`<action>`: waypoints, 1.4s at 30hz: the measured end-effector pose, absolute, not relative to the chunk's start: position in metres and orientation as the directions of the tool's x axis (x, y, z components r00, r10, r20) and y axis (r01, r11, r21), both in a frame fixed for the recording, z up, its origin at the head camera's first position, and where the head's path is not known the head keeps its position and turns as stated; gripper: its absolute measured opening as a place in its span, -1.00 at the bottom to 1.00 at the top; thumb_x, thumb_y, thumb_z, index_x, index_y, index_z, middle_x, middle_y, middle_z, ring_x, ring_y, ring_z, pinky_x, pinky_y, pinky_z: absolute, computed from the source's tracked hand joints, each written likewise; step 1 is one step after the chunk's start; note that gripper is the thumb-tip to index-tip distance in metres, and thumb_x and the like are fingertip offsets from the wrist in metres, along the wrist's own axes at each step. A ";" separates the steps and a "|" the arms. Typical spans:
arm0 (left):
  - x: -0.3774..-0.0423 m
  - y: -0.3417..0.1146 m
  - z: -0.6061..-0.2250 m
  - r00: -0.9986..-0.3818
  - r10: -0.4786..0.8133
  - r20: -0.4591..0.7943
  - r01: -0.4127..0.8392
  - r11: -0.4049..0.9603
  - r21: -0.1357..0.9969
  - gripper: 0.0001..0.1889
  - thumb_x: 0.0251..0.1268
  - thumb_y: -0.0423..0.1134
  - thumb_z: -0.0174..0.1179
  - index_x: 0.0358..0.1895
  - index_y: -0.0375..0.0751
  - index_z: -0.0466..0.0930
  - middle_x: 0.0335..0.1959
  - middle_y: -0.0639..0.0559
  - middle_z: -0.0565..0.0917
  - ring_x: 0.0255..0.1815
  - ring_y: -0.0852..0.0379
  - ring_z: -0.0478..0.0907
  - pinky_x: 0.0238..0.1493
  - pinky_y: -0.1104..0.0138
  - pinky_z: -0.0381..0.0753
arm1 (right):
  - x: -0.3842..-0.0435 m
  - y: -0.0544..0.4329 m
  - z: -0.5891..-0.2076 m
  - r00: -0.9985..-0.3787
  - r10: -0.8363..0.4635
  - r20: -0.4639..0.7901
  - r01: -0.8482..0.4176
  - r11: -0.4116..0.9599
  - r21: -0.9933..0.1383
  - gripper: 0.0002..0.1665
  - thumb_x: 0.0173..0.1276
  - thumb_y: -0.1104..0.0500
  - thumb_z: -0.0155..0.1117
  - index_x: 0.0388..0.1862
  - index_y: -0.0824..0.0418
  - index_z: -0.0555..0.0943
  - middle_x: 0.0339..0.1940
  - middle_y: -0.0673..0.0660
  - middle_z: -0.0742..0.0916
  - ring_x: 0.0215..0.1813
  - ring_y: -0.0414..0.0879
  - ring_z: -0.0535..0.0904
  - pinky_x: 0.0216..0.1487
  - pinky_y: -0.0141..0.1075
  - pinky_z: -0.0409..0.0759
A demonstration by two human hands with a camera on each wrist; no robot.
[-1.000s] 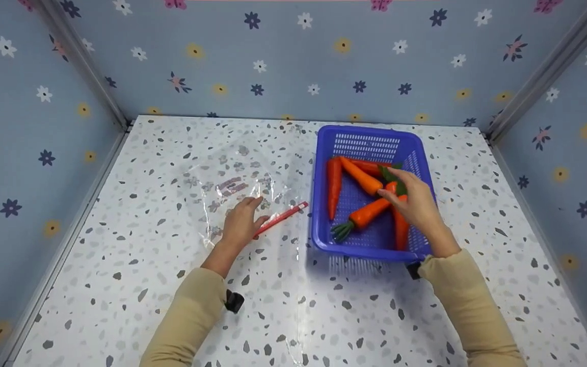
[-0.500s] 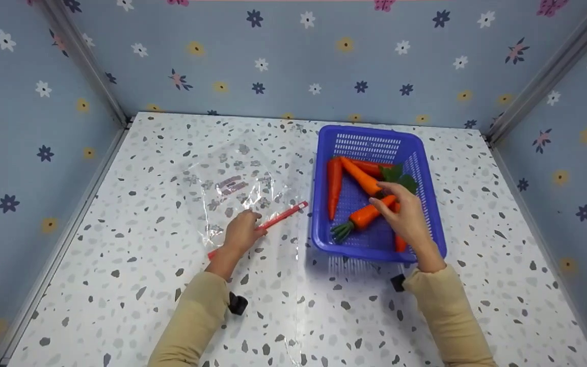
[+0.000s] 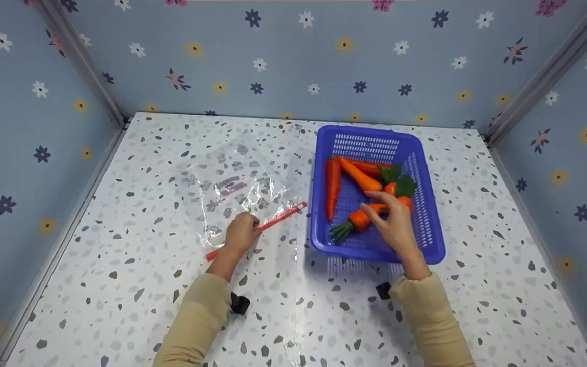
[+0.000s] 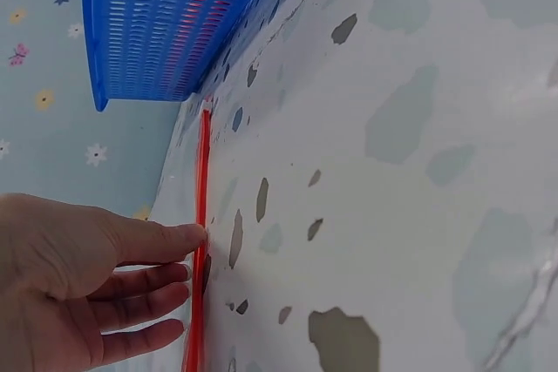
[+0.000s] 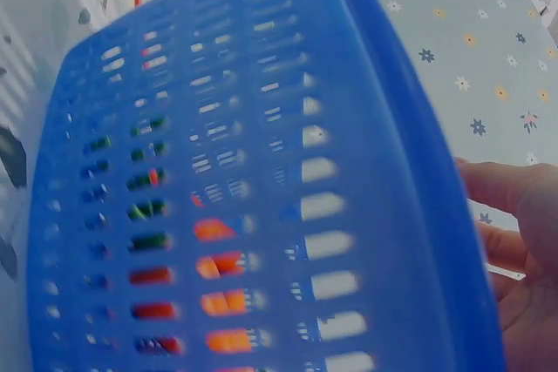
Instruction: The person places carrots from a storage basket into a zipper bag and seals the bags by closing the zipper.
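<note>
My left hand (image 3: 241, 232) pinches the red edge strip (image 3: 282, 214) of a clear plastic bag (image 3: 232, 168) lying flat on the table. In the left wrist view the thumb lies on the red strip (image 4: 201, 189), with the other fingers beside it. My right hand (image 3: 394, 220) hovers over the blue basket (image 3: 316, 204), thumb and fingers apart, near an orange carrot (image 3: 358, 220) with a green stem end. More carrots lie around it, one long and red (image 3: 333, 188) along the left wall. The basket wall (image 5: 218, 172) hides the carrots partly in the right wrist view.
Green leaves (image 3: 405, 186) show among the carrots on the basket's right side. Floral panels (image 3: 293, 61) enclose the speckled white table (image 3: 135, 204) at the back and sides. A small black camera (image 3: 240, 305) sits on the left wrist.
My right hand has moved left and toward me above the basket, uncovering the leaves. The left hand has shifted down along the red strip and its fingers have closed on it.
</note>
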State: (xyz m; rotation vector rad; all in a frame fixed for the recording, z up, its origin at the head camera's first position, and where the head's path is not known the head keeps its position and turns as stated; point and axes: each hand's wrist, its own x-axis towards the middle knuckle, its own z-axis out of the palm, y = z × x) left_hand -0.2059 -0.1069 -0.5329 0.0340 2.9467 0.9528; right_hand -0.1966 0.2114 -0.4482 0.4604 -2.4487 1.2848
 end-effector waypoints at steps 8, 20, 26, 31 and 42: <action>-0.208 -0.107 -0.534 -0.993 0.096 0.064 0.115 0.824 0.554 -0.91 -0.02 -0.46 0.16 -0.48 -0.31 0.66 -0.49 -0.11 0.59 -0.42 -0.05 0.52 -0.35 0.17 0.51 | -0.178 0.189 -0.432 -0.888 -0.109 0.447 -0.441 0.473 -0.763 -0.72 0.12 0.37 0.25 -0.16 0.46 0.54 -0.20 0.29 0.64 -0.25 0.10 0.59 -0.26 -0.17 0.60; -0.204 -0.102 -0.525 -0.993 0.008 0.116 0.084 0.736 0.672 -0.89 0.03 -0.45 0.14 -0.39 -0.37 0.65 -0.47 -0.09 0.62 -0.46 0.07 0.53 -0.41 0.27 0.55 | -0.168 0.176 -0.431 -0.897 -0.056 0.439 -0.428 0.366 -0.827 -0.75 0.15 0.40 0.21 -0.16 0.48 0.54 -0.21 0.34 0.63 -0.28 0.12 0.60 -0.28 -0.44 0.58; -0.199 -0.093 -0.510 -0.982 -0.033 0.184 0.116 0.665 0.738 -0.91 0.04 -0.47 0.14 -0.40 -0.40 0.63 -0.51 -0.08 0.58 -0.53 0.11 0.50 -0.51 0.34 0.54 | -0.165 0.168 -0.434 -0.912 -0.035 0.408 -0.399 0.305 -0.865 -0.74 0.17 0.39 0.19 -0.16 0.51 0.53 -0.24 0.35 0.63 -0.27 0.11 0.58 -0.26 -0.39 0.59; -0.191 -0.084 -0.494 -0.956 -0.073 0.283 0.174 0.636 0.752 -0.91 0.01 -0.48 0.15 -0.41 -0.39 0.64 -0.52 -0.07 0.58 -0.58 0.15 0.48 -0.57 0.38 0.51 | -0.163 0.160 -0.433 -0.918 -0.048 0.394 -0.389 0.301 -0.871 -0.75 0.18 0.39 0.18 -0.15 0.51 0.52 -0.23 0.34 0.63 -0.24 0.10 0.57 -0.24 -0.10 0.59; -0.176 -0.061 -0.456 -0.867 -0.058 0.496 0.391 0.538 0.747 -0.91 0.03 -0.47 0.16 -0.38 -0.38 0.64 -0.58 -0.04 0.55 -0.66 0.21 0.45 -0.63 0.44 0.50 | -0.158 0.141 -0.439 -0.898 -0.110 0.425 -0.439 0.200 -0.876 -0.79 0.17 0.46 0.15 -0.19 0.54 0.50 -0.32 0.35 0.63 -0.39 0.19 0.57 -0.39 -0.36 0.60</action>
